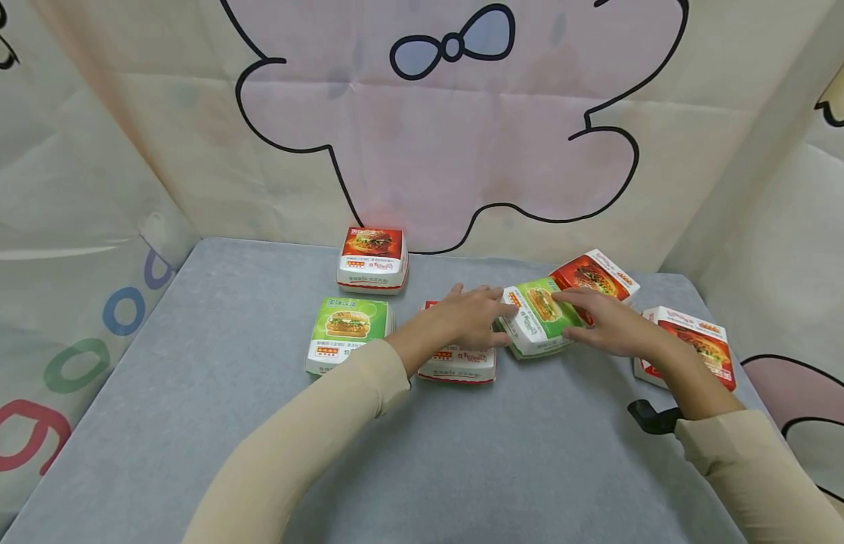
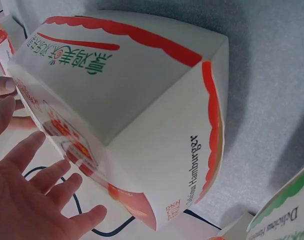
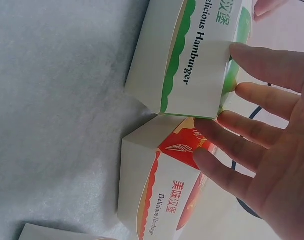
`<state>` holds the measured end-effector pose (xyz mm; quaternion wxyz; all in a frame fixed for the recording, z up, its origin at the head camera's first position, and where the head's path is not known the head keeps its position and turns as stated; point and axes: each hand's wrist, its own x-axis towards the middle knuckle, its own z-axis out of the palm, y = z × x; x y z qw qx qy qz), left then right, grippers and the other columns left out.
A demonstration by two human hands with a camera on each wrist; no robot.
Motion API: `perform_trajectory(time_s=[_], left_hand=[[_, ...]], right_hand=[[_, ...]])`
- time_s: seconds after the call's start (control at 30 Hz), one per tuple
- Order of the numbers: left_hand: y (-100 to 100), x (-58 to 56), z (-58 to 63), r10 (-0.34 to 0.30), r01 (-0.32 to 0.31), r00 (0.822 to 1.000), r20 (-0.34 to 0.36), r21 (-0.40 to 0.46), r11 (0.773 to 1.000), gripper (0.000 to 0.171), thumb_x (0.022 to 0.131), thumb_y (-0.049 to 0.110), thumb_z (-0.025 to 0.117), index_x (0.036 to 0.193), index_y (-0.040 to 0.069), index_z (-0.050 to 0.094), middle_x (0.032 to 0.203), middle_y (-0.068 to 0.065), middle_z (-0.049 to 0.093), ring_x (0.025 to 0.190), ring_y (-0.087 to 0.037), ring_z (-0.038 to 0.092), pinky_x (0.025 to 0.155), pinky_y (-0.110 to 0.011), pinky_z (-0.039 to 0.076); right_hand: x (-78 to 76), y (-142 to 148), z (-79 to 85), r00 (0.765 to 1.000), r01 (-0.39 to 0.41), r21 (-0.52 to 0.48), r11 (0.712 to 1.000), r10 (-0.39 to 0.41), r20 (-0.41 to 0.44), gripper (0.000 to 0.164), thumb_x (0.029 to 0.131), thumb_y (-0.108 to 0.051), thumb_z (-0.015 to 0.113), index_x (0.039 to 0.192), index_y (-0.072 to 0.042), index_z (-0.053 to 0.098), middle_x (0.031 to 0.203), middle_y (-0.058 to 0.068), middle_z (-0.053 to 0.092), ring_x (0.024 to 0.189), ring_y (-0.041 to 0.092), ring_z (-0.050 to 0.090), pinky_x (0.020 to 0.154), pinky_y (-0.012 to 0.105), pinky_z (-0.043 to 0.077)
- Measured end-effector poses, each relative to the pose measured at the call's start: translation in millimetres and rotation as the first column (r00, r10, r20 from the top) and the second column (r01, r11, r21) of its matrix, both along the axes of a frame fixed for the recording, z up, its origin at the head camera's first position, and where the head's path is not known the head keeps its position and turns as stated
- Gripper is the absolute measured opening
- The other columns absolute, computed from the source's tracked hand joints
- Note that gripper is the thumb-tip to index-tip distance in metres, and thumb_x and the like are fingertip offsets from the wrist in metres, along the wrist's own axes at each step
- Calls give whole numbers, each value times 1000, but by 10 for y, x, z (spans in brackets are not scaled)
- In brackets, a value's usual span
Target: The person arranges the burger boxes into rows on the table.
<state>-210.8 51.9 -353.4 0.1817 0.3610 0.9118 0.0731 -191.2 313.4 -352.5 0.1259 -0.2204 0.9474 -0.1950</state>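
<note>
1. Angled green box sits right of centre in the frame, on the table, between both hands: left hand at its left end, right hand at its right.
2. No clear long axis (top looks near square); it's skewed in the frame. Neither hand is clearly nearer; the likely key is closing in from both ends.
3. Grip: both wide, fingers spread, not wrapped round anything. Right thumb appears to touch the box edge; left contact, can't tell.
4. Its upper-right corner meets the back red box. Whether it rests partly on that one, can't tell.
5. Hidden: most of the centre red box top, under the left hand; part of the left green box, behind the left arm; part of the far-right red box, behind the right arm.
</note>
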Motion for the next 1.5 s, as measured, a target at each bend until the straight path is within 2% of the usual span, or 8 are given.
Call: perform_trajectory(time_s=[0.17, 0.37, 0.5, 0.6, 0.67, 0.77, 1.03, 1.5], left_hand=[[15, 1, -4, 12, -12, 1000, -4, -25, 1000, 57, 100, 52, 52, 153, 34, 41, 163, -6, 24, 150, -25, 20, 117, -57, 18], [9, 4, -3, 29, -28, 1000, 10, -21, 999, 56, 100, 53, 51, 152, 34, 43, 163, -5, 24, 151, -25, 19, 118, -58, 16], [6, 3, -13, 34, -33, 999, 11, -22, 999, 55, 100, 52, 51, 151, 33, 44, 163, -5, 26, 150, -25, 20, 118, -58, 16], [5, 5, -10, 35, -35, 999, 8, -26, 999, 55, 100, 51, 51, 151, 33, 44, 161, -6, 29, 149, -25, 23, 117, -58, 17], [6, 7, -4, 36, -36, 999, 6, -28, 999, 55, 100, 51, 51, 151, 32, 44, 161, -6, 31, 149, -24, 24, 117, -58, 17], [3, 7, -1, 39, -39, 999, 4, -30, 999, 56, 100, 51, 52, 152, 32, 43, 161, -5, 31, 149, -24, 25, 117, -57, 19], [-12, -13, -22, 41, -41, 999, 7, -6, 999, 56, 100, 49, 53, 152, 29, 43, 161, -5, 30, 149, -23, 25, 117, -56, 20], [-46, -65, -21, 75, -77, 995, 61, 36, 996, 57, 101, 48, 51, 152, 22, 44, 161, -7, 31, 148, -20, 27, 117, -56, 21]], right_hand=[[11, -28, 7, 999, 27, 26, 999, -26, -31, 62, 91, -17, 73, 143, 4, 47, 145, 27, 46, 135, 46, 37, 104, 66, 33], [67, -69, 12, 985, 113, 113, 987, -97, -143, 67, 89, -24, 74, 143, 3, 47, 143, 33, 44, 127, 47, 46, 95, 68, 41], [81, -84, -20, 978, 98, 61, 993, -85, -189, 57, 88, -18, 76, 136, 3, 54, 133, 29, 53, 98, 35, 59, 81, 51, 52], [78, -98, -48, 974, 78, 25, 997, -70, -218, 47, 88, -17, 76, 128, 3, 61, 120, 22, 59, 78, 21, 56, 66, 36, 48], [76, -113, -60, 971, 79, 20, 997, -73, -226, 43, 89, -20, 75, 124, 2, 63, 112, 19, 59, 76, 18, 55, 63, 33, 46], [76, -141, -63, 971, 113, 37, 993, -103, -214, 47, 91, -30, 73, 124, 2, 63, 114, 19, 59, 81, 21, 56, 66, 36, 47], [57, -201, -83, 970, 201, 131, 971, -179, -162, 79, 87, -63, 65, 135, -1, 57, 137, 25, 50, 114, 39, 55, 87, 61, 47], [-20, -255, -120, 970, 210, 122, 970, -191, -149, 83, 87, -64, 64, 141, -3, 52, 142, 25, 45, 125, 42, 49, 90, 64, 44]])
